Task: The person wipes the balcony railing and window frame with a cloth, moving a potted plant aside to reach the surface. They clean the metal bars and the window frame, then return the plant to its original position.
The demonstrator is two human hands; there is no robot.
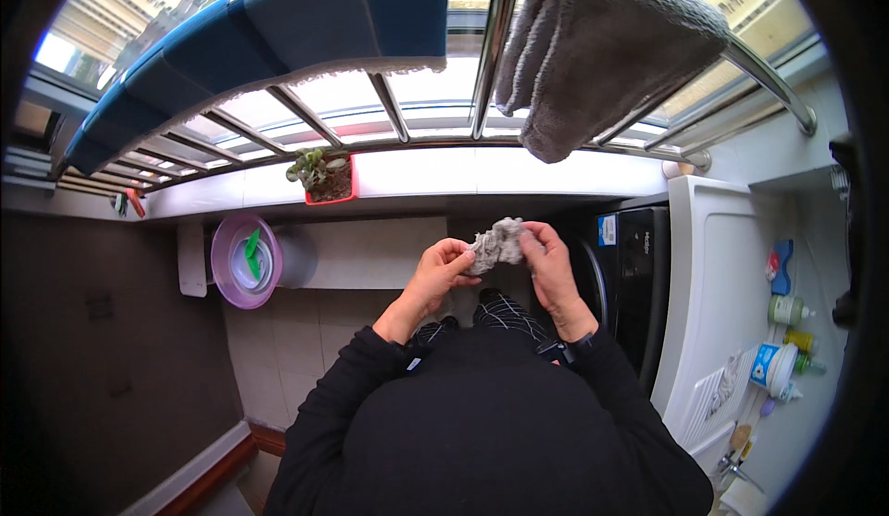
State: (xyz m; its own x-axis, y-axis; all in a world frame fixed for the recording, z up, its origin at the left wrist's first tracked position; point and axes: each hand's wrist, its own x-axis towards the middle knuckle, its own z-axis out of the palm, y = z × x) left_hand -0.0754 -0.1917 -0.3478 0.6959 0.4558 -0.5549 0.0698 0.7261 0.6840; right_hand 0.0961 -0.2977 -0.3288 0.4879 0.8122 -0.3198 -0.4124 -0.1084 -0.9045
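Observation:
A crumpled grey cloth (501, 240) is stretched between my two hands in front of my body. Its left end is pinched by my left hand (444, 266) between thumb and fingers. My right hand (550, 256) grips the other end, with the thumb on top. Beyond my hands runs a white tiled sill (417, 173), where a succulent (314, 171) grows in a red plastic pot (355, 179). A blue checked towel (298, 20) and a grey towel (618, 51) hang over the metal railing (392, 110) above the sill.
To my right stand a black front-loading washing machine (637, 273) and a white laundry sink (684, 287) with a washboard. Several bottles and a white tub (776, 365) line its far side. At left, a purple basin (221, 266) holds smaller bowls and a green scoop (252, 253).

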